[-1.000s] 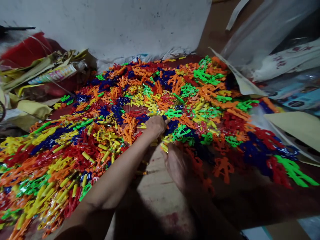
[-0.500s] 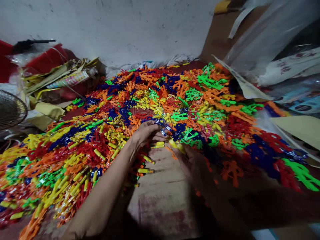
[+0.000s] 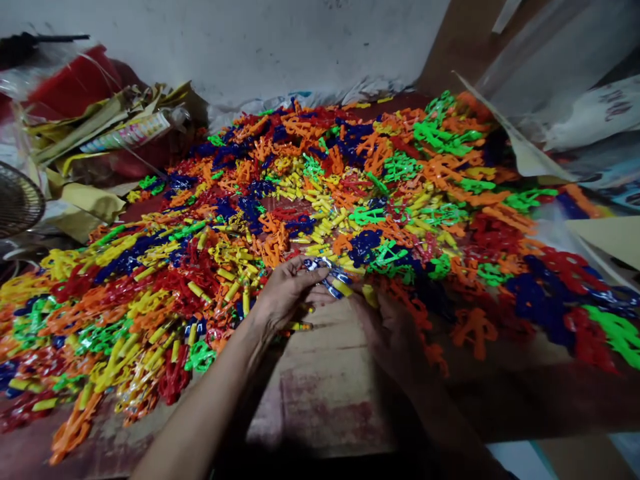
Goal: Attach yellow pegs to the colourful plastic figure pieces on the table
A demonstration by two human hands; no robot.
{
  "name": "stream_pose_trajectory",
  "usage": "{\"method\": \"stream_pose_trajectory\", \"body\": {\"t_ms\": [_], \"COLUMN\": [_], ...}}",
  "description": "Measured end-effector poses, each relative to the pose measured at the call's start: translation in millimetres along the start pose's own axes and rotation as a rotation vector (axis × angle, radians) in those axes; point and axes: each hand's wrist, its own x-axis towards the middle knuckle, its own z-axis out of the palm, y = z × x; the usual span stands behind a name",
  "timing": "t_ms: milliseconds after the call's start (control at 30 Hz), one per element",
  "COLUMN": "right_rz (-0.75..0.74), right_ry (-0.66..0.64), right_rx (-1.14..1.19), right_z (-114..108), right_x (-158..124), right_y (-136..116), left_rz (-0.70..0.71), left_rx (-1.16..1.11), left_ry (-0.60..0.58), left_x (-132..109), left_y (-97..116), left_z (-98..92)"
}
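Observation:
My left hand is closed, its thumb and fingers pinching a shiny dark-blue plastic piece above the middle of the work surface. A short yellow tube-shaped piece lies against the blue one, between my two hands; whether they are joined I cannot tell. In shadow to the right, my right hand is closed on another yellow tube-shaped piece that shows at its fingertips. Just below my left hand, a thin yellow piece lies near the cardboard-coloured surface.
Mixed orange, red, blue, green and yellow plastic pieces spread across the surface, up towards the wall. A fan, yellow paper scraps and a red container stand at the left. Plastic bags lie at the right.
The view has tilted down and shifted a little. My hands have drawn closer together, and the blue piece now meets the yellow tube-shaped piece between them.

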Motion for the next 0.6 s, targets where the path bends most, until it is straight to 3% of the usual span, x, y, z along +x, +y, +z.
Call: {"method": "stream_pose_trajectory", "body": {"t_ms": [300,433,600], "right_rz": [0.051,0.013,-0.08], "right_ry": [0.064,0.044,0.1], "right_rx": [0.019,-0.029,-0.191], "right_z": [3.6,4.4,2.9], "right_x": [-9.5,-14.7,-21.2], "right_y": [2.2,4.6,6.3], "left_rz": [-0.023,-0.068,-0.025], "left_rx": [-0.086,-0.07,0.0], "left_ry": [-0.004,-0.037,-0.03], "left_x": [-1.9,-5.4,-11.3], "left_y": [-10.9,-13.1,-14.5], "left_z": [-6.2,-9.3,-7.7]}}
